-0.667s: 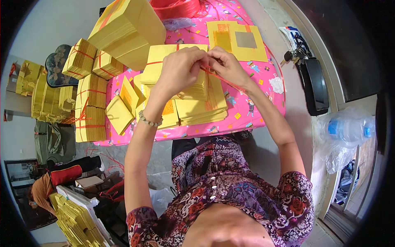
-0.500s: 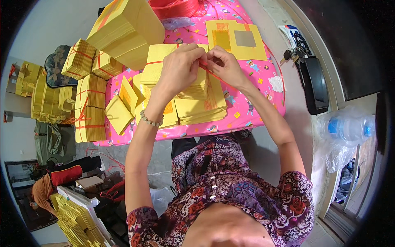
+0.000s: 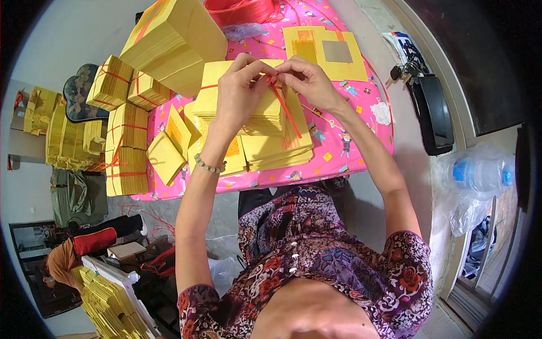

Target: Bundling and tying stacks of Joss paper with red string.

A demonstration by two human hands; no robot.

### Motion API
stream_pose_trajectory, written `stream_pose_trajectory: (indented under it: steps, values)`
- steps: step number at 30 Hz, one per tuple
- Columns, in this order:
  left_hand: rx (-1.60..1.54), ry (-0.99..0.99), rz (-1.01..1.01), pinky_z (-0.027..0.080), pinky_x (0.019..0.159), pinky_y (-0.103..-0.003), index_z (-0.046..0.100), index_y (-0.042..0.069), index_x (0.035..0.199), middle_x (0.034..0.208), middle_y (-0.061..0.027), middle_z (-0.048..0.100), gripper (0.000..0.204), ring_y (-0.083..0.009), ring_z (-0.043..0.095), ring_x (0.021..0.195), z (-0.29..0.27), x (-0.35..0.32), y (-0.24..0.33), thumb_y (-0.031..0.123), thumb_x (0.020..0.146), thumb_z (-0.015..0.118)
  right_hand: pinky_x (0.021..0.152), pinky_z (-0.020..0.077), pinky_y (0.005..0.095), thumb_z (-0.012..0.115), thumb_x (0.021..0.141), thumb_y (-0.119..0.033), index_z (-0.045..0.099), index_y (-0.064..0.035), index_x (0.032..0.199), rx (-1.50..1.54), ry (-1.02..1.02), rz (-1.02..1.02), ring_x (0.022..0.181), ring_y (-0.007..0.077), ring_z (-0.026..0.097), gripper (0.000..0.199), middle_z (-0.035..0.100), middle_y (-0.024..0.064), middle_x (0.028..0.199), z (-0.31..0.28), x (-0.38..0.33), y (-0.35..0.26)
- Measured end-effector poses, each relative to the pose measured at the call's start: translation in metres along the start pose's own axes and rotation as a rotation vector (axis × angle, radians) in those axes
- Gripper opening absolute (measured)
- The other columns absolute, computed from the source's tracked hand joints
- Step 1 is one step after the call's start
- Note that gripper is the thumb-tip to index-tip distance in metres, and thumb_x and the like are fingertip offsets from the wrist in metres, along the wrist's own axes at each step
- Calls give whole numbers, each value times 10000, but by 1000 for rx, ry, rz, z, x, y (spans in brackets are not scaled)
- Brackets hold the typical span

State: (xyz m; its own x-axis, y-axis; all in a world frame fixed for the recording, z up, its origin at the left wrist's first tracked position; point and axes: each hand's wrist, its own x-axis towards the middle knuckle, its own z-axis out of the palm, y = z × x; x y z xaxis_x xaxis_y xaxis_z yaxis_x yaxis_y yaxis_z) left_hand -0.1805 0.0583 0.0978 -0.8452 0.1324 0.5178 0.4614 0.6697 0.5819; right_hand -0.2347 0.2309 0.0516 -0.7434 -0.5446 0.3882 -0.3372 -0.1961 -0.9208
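Note:
A bundle of yellow paper (image 3: 264,122) sits on top of wider yellow sheets on the table in front of me, with a red band round it. Above its far part, my left hand (image 3: 240,93) and my right hand (image 3: 307,82) meet with closed fingertips. Both pinch the red ribbon (image 3: 289,113) at a small knot or loop, partly hidden by the fingers. One end of the ribbon hangs down over the bundle's right side. A beaded bracelet (image 3: 209,165) is on my left wrist.
Tied yellow bundles (image 3: 125,172) and a tall yellow stack (image 3: 180,48) stand on the left. Flat yellow sheets (image 3: 355,70) lie at the back right of the pink tablecloth (image 3: 353,148). A coil of red ribbon (image 3: 240,11) lies at the far edge. A person (image 3: 62,263) is at lower left.
My fingertips have come together over the bundle. The ribbon end that stretched along my right hand now hangs down the bundle's side.

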Motion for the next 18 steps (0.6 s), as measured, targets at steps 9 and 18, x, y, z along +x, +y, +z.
stream_pose_trajectory:
  steps: [9,18]
  values:
    - [-217,11,-149,517,769,-264,680,-27,810,946,-104,638,97,-170,608,896,-13,-10,-10,-12,720,712,527,397,241,600,770,-77,551,-17,804,-626,113,-179,598,88,468,84,449,28,735,-1,-5,-15]
    - [27,60,-164,517,645,-280,667,-9,793,844,-135,647,120,-201,642,705,-17,-19,-11,19,683,707,524,407,243,589,751,-60,511,-18,768,-667,140,-158,581,103,476,90,463,34,728,-4,-10,-6]
